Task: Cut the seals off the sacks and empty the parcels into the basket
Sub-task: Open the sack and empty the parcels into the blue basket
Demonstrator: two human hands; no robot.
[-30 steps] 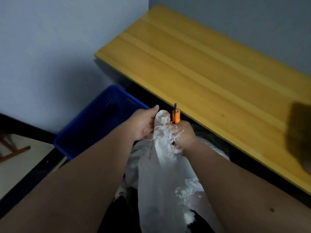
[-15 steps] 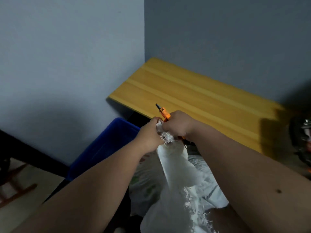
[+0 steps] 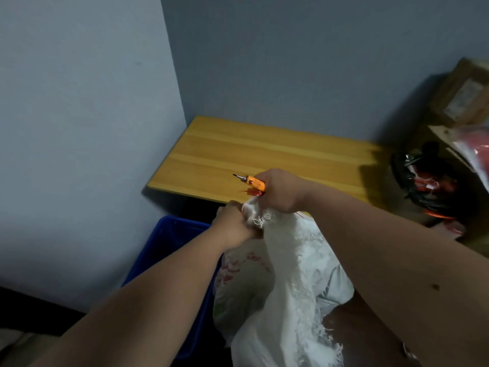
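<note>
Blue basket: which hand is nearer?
Left. The left hand grips the white sack's neck right above the blue basket's far rim. The right hand holds the orange cutter higher up, over the wooden table's edge.

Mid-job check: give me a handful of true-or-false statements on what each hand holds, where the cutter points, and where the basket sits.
1. The right hand holds an orange cutter. True.
2. The cutter's tip points at the person. False: it points away to the left, over the wooden table.
3. The left hand grips the bunched neck of the white sack. True.
4. The blue basket stands on the table. False: it sits below the table's front edge, left of the sack.
5. The left hand is free and open. False: its grip is closed on the sack.
</note>
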